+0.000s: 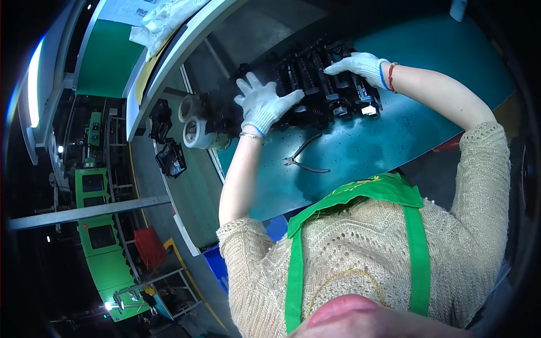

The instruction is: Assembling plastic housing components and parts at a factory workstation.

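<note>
Several black moulded plastic parts (316, 84) stand side by side in a row on the green table mat. My left hand (264, 101), in a white knit glove, is over the left part of the row with its fingers spread, holding nothing visible. At the right end of the row, my gloved right hand (363, 66) reaches over the parts with its fingers stretched to the left; its fingertips are partly lost against the dark plastic. A pair of cutting pliers (313, 168) lies with handles apart on the mat, nearer my body than the row.
Two rolls of tape (195, 133) sit left of the row. Further left, loose black parts (171, 158) rest on a green belt surface (194, 197). A metal frame edge (169, 70) carries a plastic bag (163, 27). Small dark specks dot the mat (417, 132).
</note>
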{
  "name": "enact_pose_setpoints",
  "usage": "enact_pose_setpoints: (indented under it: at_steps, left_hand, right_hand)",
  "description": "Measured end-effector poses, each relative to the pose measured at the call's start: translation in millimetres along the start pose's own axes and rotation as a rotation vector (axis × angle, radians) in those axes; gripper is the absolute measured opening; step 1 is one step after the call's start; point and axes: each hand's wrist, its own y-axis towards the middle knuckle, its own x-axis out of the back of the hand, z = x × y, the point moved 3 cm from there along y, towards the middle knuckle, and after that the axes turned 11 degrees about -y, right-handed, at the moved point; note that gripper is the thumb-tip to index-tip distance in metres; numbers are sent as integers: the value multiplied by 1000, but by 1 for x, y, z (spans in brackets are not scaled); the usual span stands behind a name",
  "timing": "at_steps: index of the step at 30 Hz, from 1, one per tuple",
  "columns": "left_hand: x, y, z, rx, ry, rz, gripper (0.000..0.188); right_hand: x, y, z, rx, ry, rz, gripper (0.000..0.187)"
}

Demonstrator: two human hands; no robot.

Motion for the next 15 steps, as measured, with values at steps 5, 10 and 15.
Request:
enact_pose_setpoints:
  at_steps: [5,10,15]
  left_hand:
    - [-3,-3,11,23,-67,15,103]
    - [-4,2,17,6,-62,21,102]
    - [-6,5,15,-39,-78,-31,96]
  right_hand:
    - [2,23,-11,-28,-85,32,86]
    - [7,5,1,-28,-143,55,90]
    - [8,-1,3,-25,-85,-31,74]
